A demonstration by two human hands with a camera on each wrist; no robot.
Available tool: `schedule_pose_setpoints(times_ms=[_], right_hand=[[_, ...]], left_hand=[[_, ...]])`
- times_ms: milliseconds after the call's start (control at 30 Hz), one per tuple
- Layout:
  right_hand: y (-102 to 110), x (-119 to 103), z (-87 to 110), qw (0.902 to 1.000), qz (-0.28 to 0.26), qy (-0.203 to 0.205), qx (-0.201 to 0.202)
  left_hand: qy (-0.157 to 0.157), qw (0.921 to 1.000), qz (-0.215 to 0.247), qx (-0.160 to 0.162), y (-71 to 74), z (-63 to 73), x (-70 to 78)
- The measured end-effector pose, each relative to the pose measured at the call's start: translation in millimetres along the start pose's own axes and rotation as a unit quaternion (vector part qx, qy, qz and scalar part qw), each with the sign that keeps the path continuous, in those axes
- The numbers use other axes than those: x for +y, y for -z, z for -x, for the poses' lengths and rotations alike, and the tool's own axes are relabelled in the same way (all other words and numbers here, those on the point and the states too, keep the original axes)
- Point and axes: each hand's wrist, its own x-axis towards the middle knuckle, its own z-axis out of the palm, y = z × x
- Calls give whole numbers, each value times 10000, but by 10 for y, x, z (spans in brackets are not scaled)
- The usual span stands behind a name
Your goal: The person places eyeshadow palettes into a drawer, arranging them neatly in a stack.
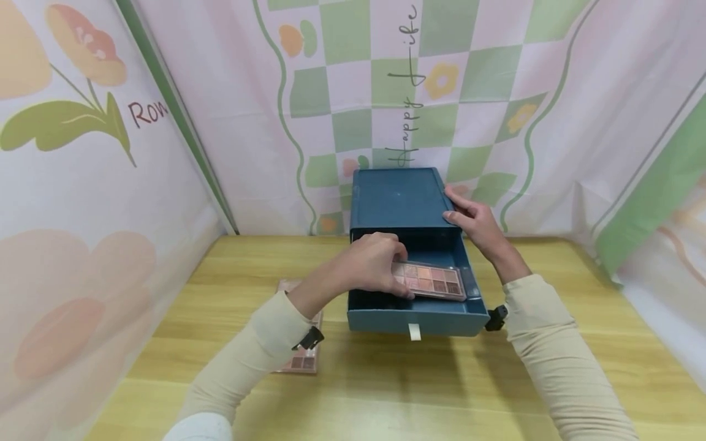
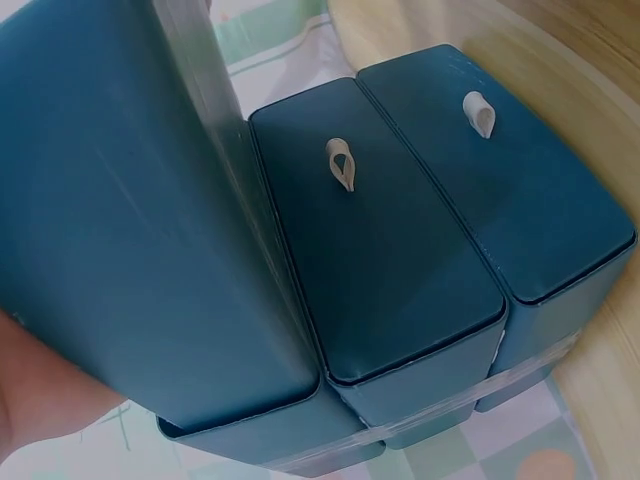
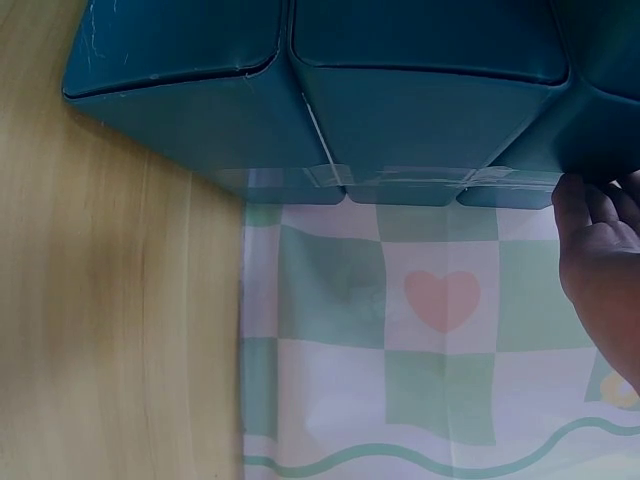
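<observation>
My left hand (image 1: 375, 263) grips the left end of an eyeshadow palette (image 1: 432, 278) with a clear cover and pink and brown pans. The palette is tilted inside the pulled-out top drawer (image 1: 386, 321) of a dark teal drawer unit (image 1: 397, 199). A pale pull tab hangs from the drawer front. In the left wrist view only part of that hand shows beside the drawer's underside. My right hand (image 1: 477, 223) rests against the unit's right side, thumb at the top edge, fingers extended. The right wrist view shows its fingers (image 3: 600, 205) touching the side wall.
A second palette (image 1: 300, 361) lies on the wooden table (image 1: 397, 398), partly hidden under my left forearm. Below the pulled-out drawer, the unit has two closed drawers, a middle one (image 2: 390, 270) and a lower one (image 2: 520, 190). A checkered curtain (image 1: 353, 92) hangs close behind.
</observation>
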Motion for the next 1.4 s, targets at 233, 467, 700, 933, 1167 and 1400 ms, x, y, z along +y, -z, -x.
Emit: schedule_pose_setpoints(times_ms=[233,467,700,933,1167,1400], right_hand=[[-14,25,14,10000,33,-26,17],[-17,23,15,10000,-22,-12,-28],[-18,43,10,10000,-8,-14,-53],[-11,20,6,10000,12,-26,-8],[-11,1,-6,9999,80,-51,52],[-14,-1,0,9999,52,-10,92]], left_hand=[[75,9964,-842,-5,-33,28,18],[118,9964,-775,310,-55,60,6],[-238,9919,196,1232,-47,227,-77],[-373,9572,1122,2643,-25,456,-272],[-84,9380,1506,3122,-31,651,-547],[563,9326,1825,3063,-137,764,-991]])
